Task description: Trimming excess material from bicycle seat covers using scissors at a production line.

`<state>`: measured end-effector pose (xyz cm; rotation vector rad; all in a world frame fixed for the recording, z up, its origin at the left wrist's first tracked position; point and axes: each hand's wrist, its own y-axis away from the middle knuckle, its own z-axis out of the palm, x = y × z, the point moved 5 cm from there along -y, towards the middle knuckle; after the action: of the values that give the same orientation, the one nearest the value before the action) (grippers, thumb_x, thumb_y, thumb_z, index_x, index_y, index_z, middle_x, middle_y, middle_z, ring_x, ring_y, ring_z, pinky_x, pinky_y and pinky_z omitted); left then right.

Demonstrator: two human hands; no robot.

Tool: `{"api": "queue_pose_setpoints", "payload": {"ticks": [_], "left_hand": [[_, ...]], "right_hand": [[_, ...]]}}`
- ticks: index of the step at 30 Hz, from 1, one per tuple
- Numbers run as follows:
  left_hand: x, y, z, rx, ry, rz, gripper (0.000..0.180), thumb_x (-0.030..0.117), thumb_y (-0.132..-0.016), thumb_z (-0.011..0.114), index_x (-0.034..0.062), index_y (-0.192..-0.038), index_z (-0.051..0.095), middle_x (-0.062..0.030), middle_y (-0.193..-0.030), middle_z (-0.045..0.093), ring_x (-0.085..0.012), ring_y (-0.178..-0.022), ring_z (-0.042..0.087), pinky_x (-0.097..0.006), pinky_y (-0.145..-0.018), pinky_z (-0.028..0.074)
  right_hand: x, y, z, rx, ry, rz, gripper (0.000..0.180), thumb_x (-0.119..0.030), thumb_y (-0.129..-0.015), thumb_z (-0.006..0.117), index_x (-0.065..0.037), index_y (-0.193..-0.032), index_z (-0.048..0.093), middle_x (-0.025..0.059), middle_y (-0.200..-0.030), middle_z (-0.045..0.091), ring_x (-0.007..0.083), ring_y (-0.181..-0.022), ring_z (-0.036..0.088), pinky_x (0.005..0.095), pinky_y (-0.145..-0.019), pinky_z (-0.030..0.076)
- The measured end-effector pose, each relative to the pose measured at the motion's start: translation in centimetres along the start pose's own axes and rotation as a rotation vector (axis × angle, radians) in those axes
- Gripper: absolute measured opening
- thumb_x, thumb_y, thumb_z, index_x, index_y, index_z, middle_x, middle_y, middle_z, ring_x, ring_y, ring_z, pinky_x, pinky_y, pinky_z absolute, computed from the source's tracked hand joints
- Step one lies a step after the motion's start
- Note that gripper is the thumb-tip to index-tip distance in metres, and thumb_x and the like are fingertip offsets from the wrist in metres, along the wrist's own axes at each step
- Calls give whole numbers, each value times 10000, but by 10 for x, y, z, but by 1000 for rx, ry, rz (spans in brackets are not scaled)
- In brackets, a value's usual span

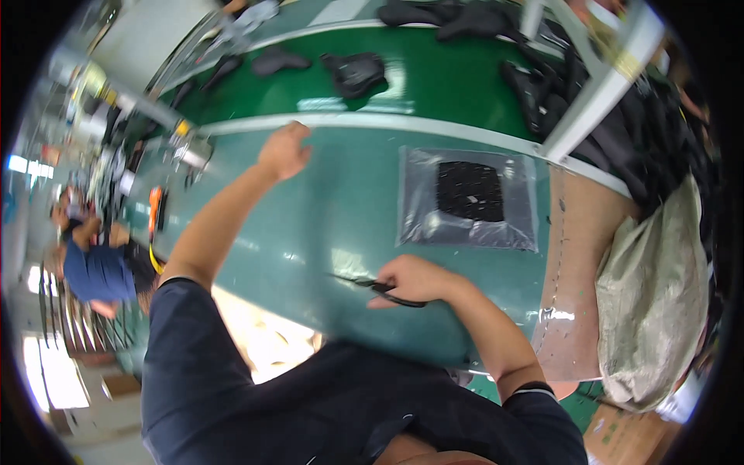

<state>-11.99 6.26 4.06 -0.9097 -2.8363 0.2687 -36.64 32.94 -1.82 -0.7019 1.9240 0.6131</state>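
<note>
Green worktable [325, 209], 2 hands, 1 pair of scissors.
We list, by size: the green conveyor belt [434, 77] carrying black pieces; a grey sack [655, 287] at right; a clear bag [469, 198] holding 1 black item; our left hand [284, 151], loosely curled and empty, near the table's far edge; our right hand [415, 280] gripping black scissors [384, 290] on the tabletop.

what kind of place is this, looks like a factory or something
Probably a factory packing or assembly line: a green conveyor belt carries black parts, a clear plastic bag holding a black piece lies on the teal worktable, and the right hand holds scissors.
</note>
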Motion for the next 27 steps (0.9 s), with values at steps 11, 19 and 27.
{"api": "queue_pose_setpoints", "payload": {"ticks": [11, 19, 27], "left_hand": [[255, -468, 90, 110, -457, 853, 396, 148, -929, 640, 68, -1316, 612, -153, -1273, 650, -385, -1152, 644, -500, -971, 529], [385, -635, 249, 119, -623, 634, 353, 176, -1049, 473, 129, -1389, 560, -128, -1341, 649, -343, -1245, 662, -494, -957, 588], [366, -731, 294, -119, -724, 527, 524, 90, -1052, 449, 187, -1566, 476, -27, -1685, 407, -357, -1527, 432, -488, -1193, 455]], "right_hand": [[43, -12, 5, 260, -437, 206, 480, -470, -895, 727, 6, -857, 776, 253, -797, 730, 452, -780, 728, 536, -739, 584], [45, -7, -14, 155, -479, 118, 331, -290, -891, 670, 17, -942, 784, 245, -949, 776, 427, -902, 776, 541, -795, 611], [60, -22, 6, 203, -818, -56, 266, -208, -927, 621, -11, -982, 790, 242, -1022, 772, 371, -973, 777, 493, -794, 597]]}}
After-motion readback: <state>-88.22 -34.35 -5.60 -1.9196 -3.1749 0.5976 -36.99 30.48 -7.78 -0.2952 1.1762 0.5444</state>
